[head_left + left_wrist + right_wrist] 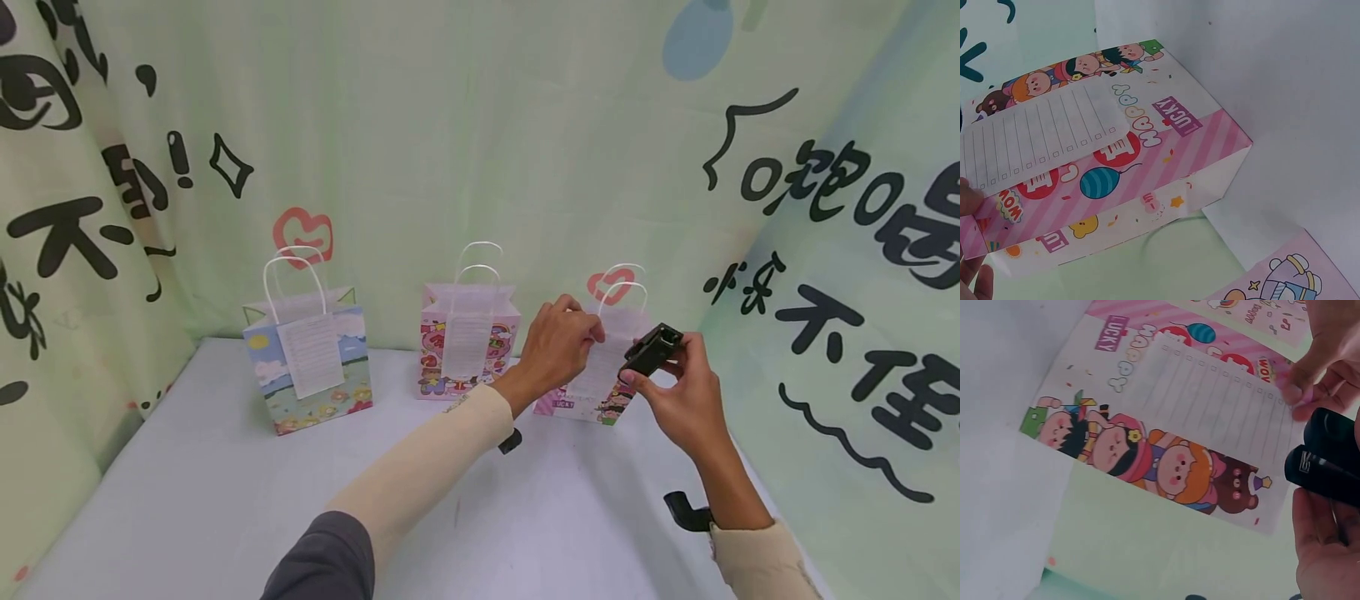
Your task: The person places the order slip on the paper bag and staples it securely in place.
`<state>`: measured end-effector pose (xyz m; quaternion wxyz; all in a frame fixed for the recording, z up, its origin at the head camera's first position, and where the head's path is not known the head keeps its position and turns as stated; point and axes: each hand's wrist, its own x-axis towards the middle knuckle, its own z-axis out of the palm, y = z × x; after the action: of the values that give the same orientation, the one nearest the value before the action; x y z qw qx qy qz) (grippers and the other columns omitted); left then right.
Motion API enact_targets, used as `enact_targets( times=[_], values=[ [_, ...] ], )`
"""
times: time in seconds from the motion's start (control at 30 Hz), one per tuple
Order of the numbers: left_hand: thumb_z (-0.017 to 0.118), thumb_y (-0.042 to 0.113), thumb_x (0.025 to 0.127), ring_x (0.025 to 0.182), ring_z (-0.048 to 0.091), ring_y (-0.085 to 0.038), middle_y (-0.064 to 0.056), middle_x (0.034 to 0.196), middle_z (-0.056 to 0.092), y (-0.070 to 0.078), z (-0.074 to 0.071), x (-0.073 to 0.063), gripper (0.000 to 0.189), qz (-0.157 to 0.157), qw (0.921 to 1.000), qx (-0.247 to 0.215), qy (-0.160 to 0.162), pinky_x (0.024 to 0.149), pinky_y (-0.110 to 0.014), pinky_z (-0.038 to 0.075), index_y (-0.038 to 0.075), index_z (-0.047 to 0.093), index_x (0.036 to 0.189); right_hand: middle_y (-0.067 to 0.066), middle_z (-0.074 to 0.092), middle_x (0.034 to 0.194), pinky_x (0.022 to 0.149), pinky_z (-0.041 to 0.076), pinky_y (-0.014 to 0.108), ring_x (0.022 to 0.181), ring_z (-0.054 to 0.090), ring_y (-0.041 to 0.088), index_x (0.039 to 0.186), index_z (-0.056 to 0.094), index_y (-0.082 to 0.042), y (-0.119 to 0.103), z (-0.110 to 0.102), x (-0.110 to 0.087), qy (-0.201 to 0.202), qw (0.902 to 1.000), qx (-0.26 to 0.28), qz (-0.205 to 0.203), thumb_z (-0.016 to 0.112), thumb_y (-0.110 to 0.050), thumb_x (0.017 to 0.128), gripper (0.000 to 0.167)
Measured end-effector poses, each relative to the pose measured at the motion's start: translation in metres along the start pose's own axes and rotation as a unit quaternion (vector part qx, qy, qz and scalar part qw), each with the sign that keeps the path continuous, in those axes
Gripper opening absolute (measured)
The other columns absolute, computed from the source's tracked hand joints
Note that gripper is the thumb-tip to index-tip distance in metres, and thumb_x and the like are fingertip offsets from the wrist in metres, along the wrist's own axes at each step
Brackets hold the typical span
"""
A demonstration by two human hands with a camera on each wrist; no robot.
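Note:
My left hand (555, 343) pinches the top edge of the right-hand paper gift bag (558, 407), together with a lined checklist sheet (1210, 406) lying against its front. The bag is pink and white with cartoon children and the word "LUCKY". In my right hand (690, 408) is a black stapler (652, 350), gripped between thumb and fingers. Its nose points at the bag's upper right side, close to the sheet's top edge. From the right wrist view, the stapler (1329, 459) appears just beside the left fingertips (1297, 394). Whether it touches the paper, I cannot tell.
Two more gift bags stand on the white table (450, 517): a pink cartoon one (431, 342) in the middle and a landscape-print one (348, 350) at left. Each has white handles and a lined sheet on its front. A printed pale green curtain (420, 125) hangs behind.

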<state>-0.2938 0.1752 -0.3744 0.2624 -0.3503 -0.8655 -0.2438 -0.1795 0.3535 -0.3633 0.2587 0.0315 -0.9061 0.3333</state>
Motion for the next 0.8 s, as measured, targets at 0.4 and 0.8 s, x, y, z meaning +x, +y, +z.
enact_targets(
  times=[0.4,0.8],
  values=[
    [0.073,0.021,0.1,0.109,0.058,-0.009,0.012,0.098,0.08,0.001,0.0,-0.002,0.011,0.002,1.0,-0.001,-0.002,0.088,-0.023,0.046,0.025,0.082,0.103,0.018,0.068,0.14,0.107,0.048,0.07,0.129,0.063,0.043,0.145,0.049,-0.006,-0.01,0.005,0.026,-0.001,0.9992,0.038,-0.009,0.081,-0.016,0.094,0.061],
    [0.072,0.021,0.101,0.107,0.056,-0.008,0.012,0.098,0.08,0.001,-0.001,-0.002,0.012,0.001,1.0,-0.001,-0.004,0.087,-0.023,0.044,0.026,0.083,0.104,0.028,0.065,0.134,0.096,0.056,0.068,0.121,0.066,0.048,0.147,0.041,-0.006,-0.007,0.011,0.035,-0.076,0.997,0.008,0.014,0.077,-0.016,0.098,0.062]
  ],
)
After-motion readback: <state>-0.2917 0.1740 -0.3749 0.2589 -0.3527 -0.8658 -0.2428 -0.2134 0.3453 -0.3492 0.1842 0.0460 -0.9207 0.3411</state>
